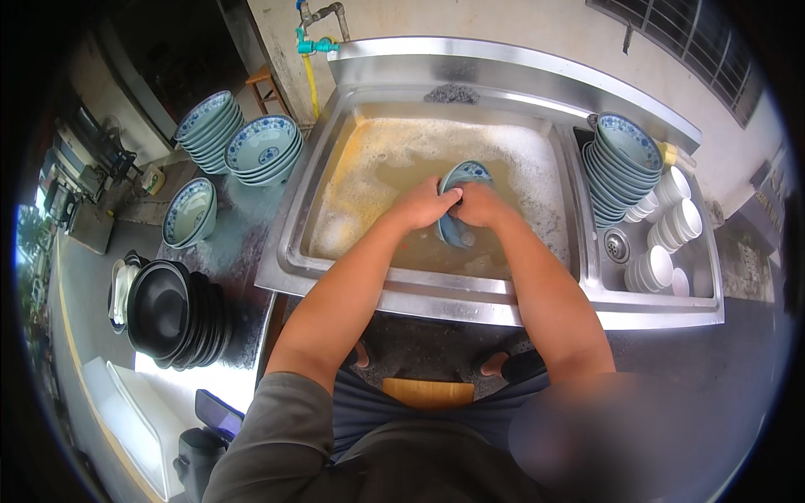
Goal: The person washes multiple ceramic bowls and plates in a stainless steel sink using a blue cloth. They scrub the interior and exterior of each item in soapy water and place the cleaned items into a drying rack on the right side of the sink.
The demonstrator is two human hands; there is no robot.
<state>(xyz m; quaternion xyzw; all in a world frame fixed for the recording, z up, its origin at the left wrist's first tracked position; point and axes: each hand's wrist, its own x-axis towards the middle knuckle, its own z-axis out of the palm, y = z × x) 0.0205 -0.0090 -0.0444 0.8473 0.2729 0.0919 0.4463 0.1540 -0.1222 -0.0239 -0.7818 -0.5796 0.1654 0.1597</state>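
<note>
A blue-and-white patterned bowl (466, 171) is tilted on its side over the soapy water in a large steel sink basin (427, 278). My left hand (427, 204) grips its left rim, thumb towards the middle. Against the bowl's inside rests my right hand (477, 204), fingers curled. A small dark patch shows between both hands, but I cannot tell what it is. The bowl's lower part dips into the murky water (402, 173), where foam floats around the sides.
Stacked patterned bowls (263, 151) and black bowls (160, 308) stand on the left table. In the right basin are more patterned bowls (629, 144), white cups (651, 269) and a drain (617, 244). A steel-wool scourer (451, 93) lies on the back ledge, near a teal tap (313, 46).
</note>
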